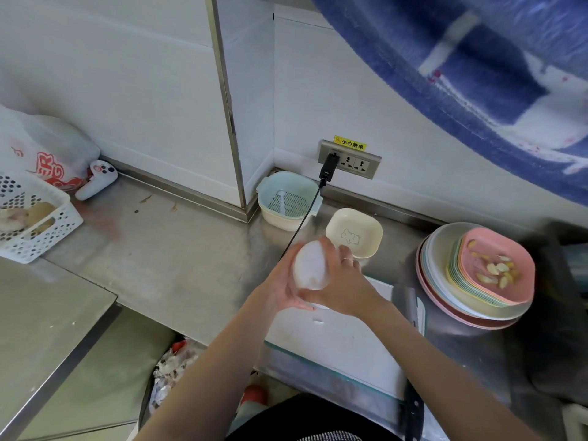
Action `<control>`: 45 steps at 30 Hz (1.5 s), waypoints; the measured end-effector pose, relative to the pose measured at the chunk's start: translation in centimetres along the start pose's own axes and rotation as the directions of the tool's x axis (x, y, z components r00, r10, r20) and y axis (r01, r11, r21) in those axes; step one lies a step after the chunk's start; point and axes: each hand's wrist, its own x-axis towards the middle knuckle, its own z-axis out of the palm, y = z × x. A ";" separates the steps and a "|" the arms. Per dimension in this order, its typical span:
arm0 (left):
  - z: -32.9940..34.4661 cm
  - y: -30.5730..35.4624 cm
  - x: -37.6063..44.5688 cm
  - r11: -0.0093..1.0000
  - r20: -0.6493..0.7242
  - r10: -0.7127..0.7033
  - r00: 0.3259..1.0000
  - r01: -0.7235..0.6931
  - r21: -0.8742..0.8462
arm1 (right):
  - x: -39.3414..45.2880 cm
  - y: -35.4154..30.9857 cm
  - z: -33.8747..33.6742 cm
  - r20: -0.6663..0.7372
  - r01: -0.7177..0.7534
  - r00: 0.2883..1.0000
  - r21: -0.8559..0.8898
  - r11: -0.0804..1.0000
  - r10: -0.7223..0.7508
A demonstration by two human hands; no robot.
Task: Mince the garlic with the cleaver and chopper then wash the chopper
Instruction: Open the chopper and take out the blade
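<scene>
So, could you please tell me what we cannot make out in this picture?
Head view only:
- Chopper: its contents and base are hidden by the left hand and right hand holding it.
- Cleaver: blurred; its handle runs off the bottom edge.
- Cutting board: partly covered by both arms.
- White basket: cut off by the left edge.

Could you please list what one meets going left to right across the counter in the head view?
White basket → game controller → blue strainer bowl → cream dish → pink dish of garlic.
</scene>
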 end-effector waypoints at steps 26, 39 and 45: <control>0.0 -1.1 1.5 0.982 0.109 0.139 0.984 -0.151 0.109 | 1.4 1.8 2.0 0.012 -0.353 0.916 0.496 0.793 0.401; 0.6 -0.7 0.6 0.927 0.202 0.130 0.971 -0.192 0.324 | 0.4 4.5 0.9 0.075 -0.355 0.870 0.781 0.514 0.487; 0.1 0.2 1.0 0.844 0.317 0.198 0.927 -0.326 0.427 | -0.9 7.9 0.9 0.323 -0.351 0.931 0.919 0.178 0.170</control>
